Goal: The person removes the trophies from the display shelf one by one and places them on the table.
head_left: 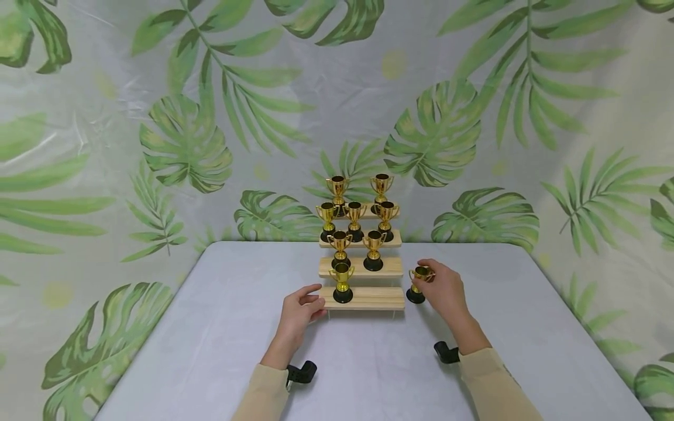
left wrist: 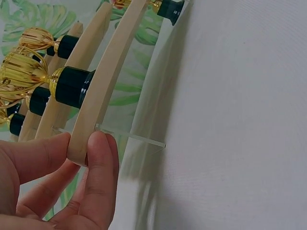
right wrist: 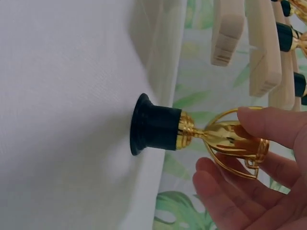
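My left hand (head_left: 299, 316) pinches the left end of the lowest wooden shelf (head_left: 368, 299), thumb and fingers on either face of the board (left wrist: 108, 81). On that shelf stands one small gold trophy cup (head_left: 342, 282) with a black base, left of its middle. To the right of the shelf, my right hand (head_left: 442, 289) holds another gold trophy cup (right wrist: 230, 136) by its bowl, thumb on one side and fingers on the other. This cup is upright, its black base (right wrist: 156, 125) close over the white table.
Three higher wooden shelves rise behind: two trophies stand on the second board (head_left: 389, 267), three on the third (head_left: 397, 241) and two on the top one (head_left: 363, 211). Clear legs (left wrist: 139, 136) support the stand. A leaf-patterned backdrop (head_left: 347, 88) hangs behind the white table (head_left: 242, 292).
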`<action>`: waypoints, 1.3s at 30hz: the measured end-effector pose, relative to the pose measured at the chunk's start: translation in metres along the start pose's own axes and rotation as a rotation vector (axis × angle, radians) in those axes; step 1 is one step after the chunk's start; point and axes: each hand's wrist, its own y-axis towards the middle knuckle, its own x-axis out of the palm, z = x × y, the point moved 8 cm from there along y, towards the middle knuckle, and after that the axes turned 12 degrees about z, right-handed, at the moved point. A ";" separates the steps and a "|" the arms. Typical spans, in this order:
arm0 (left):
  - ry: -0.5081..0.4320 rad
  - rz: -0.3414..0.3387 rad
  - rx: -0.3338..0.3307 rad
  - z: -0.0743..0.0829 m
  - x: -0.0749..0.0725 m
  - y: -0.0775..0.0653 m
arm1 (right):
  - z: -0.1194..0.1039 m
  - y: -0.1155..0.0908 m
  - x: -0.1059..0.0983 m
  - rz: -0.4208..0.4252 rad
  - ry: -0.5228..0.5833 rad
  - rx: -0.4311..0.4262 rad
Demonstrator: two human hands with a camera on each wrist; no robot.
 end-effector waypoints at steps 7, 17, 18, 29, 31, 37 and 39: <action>0.000 0.010 -0.010 -0.004 0.000 0.000 | -0.003 0.001 -0.011 -0.028 -0.015 -0.018; -0.008 0.021 -0.024 -0.005 -0.001 0.001 | -0.016 0.005 -0.030 -0.006 -0.012 -0.039; -0.010 0.023 -0.027 -0.005 -0.001 0.001 | -0.018 0.006 -0.032 -0.004 -0.011 -0.040; -0.018 -0.003 -0.007 0.000 -0.001 -0.002 | -0.047 0.004 -0.049 0.048 0.013 -0.062; -0.018 -0.008 -0.002 0.001 0.000 -0.002 | -0.054 0.002 -0.051 0.054 0.017 -0.070; -0.013 0.004 -0.010 -0.001 0.000 -0.001 | -0.072 -0.004 -0.052 0.062 0.026 -0.120; -0.011 0.007 -0.005 -0.001 0.000 0.000 | -0.075 -0.007 -0.049 0.051 0.045 -0.123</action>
